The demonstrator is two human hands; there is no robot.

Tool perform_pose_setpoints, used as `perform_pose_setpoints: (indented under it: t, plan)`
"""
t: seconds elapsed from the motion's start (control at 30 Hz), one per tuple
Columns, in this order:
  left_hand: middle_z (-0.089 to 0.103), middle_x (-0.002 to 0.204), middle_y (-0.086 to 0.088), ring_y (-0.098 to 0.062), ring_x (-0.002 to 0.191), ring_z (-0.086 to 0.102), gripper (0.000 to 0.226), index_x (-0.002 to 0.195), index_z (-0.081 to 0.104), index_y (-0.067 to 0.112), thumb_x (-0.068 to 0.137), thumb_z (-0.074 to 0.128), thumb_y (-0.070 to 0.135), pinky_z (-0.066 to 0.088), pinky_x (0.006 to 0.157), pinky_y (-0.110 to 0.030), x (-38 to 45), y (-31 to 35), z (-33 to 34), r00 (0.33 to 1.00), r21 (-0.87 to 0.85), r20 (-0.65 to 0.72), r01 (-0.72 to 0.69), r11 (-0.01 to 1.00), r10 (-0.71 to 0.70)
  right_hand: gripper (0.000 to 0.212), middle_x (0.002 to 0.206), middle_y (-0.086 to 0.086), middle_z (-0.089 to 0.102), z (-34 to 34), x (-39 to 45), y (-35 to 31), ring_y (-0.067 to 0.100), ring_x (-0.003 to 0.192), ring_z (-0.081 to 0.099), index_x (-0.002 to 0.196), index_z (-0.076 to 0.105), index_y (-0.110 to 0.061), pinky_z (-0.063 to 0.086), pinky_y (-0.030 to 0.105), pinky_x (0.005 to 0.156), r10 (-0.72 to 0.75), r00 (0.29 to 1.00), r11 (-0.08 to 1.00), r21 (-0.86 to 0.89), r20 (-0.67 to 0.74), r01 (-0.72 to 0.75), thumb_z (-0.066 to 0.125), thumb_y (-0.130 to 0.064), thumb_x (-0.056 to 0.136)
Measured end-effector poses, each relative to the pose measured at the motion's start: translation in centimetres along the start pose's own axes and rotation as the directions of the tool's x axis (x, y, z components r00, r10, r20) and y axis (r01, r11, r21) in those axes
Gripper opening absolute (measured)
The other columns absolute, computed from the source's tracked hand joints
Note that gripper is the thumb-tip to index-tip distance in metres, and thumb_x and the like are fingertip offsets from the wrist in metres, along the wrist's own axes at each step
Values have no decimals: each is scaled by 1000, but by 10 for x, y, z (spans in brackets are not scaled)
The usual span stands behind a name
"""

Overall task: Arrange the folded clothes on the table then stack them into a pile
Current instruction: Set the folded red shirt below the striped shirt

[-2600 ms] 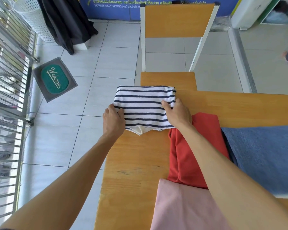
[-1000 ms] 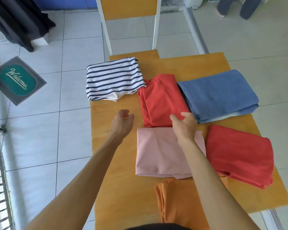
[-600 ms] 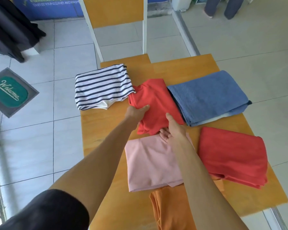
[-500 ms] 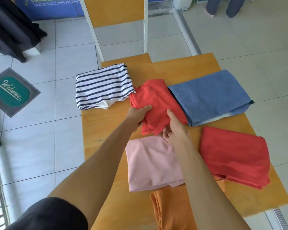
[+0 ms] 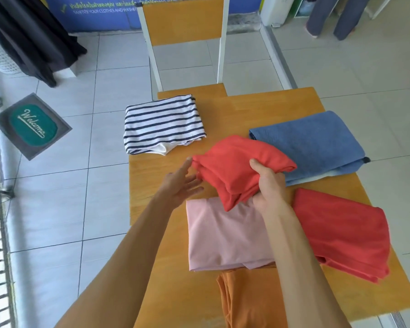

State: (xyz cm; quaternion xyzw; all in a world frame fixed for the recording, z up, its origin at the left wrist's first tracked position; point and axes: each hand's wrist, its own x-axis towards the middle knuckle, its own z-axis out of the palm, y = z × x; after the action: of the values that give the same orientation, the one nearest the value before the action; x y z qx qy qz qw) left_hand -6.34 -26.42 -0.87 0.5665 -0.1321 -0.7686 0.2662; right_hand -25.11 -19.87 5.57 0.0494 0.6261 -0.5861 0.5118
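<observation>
On the worktop: six folded pieces of clothing lie spread over the orange wooden worktop (image 5: 270,107), none stacked on another.
Right hand (image 5: 269,185): its fingers (image 5: 256,165) curl over the near edge of the red folded garment (image 5: 234,166), thumb beneath, gripping it so the bundle sits lifted and tilted above the worktop's middle.
Left hand (image 5: 180,183): palm turned up, fingers spread and straight, fingertips just touching the left edge of that red bundle; it grips nothing.
Striped shirt (image 5: 162,125): white with navy stripes, folded, at the far left corner, its left edge hanging slightly past the worktop's side.
Blue towel (image 5: 305,143): folded thick, far right, its near left corner hidden under the lifted red bundle.
Pink cloth (image 5: 223,237): flat, near the middle, just under the raised bundle and the right wrist.
Second red garment (image 5: 341,230): on the right, beside the pink cloth, its near corner drooping at the worktop's edge.
Orange garment (image 5: 246,301): nearest to the person, partly tucked under the pink cloth.
Beyond: a chair (image 5: 185,22) pushed in at the far end, a green welcome mat (image 5: 33,125) on the tiled floor to the left.
</observation>
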Motion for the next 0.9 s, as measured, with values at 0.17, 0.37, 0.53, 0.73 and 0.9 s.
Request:
perform_pose_setpoints:
  t: [0.17,0.37,0.53,0.73,0.9]
  plan:
    - [56,124,-24,-42,106,65,78,121,49,-1,79,67,63,55,81,-61,-11,12,-31,987,-168,101,139,976,-123,39,113,11,76,2,-29,-5,26,100,75,126,68,-8,62,45,80,44,973,990,-137,228,-13,74,-8,87]
    - [72,109,-16,-34,93,71,77,117,68,10,77,57,75,56,71,-49,-21,19,-83,939,-170,337,139,976,-75,38,127,15,70,25,-37,-5,29,118,68,128,68,-6,55,43,99,167,792,976,-212,587,-48,70,-14,91]
    - [69,79,-14,-33,62,65,79,106,69,12,67,65,81,51,56,-40,-33,44,-120,955,-38,296,30,999,-18,39,127,13,71,52,-12,5,28,118,68,129,68,-8,56,44,98,276,727,930,-367,629,-35,72,-15,91]
    - [70,117,-20,-45,101,68,57,121,65,4,77,83,35,52,73,-69,-34,59,-142,990,243,102,-120,962,98,42,113,9,77,80,36,27,26,104,74,120,72,-10,60,39,87,365,781,816,-578,508,-6,83,-10,80]
    - [73,107,-6,-24,101,69,34,120,66,9,87,71,17,59,72,-40,-17,47,-141,962,355,-151,-161,921,227,35,109,11,76,94,79,52,27,99,73,115,69,-7,59,44,92,144,933,716,-685,330,132,80,-8,82]
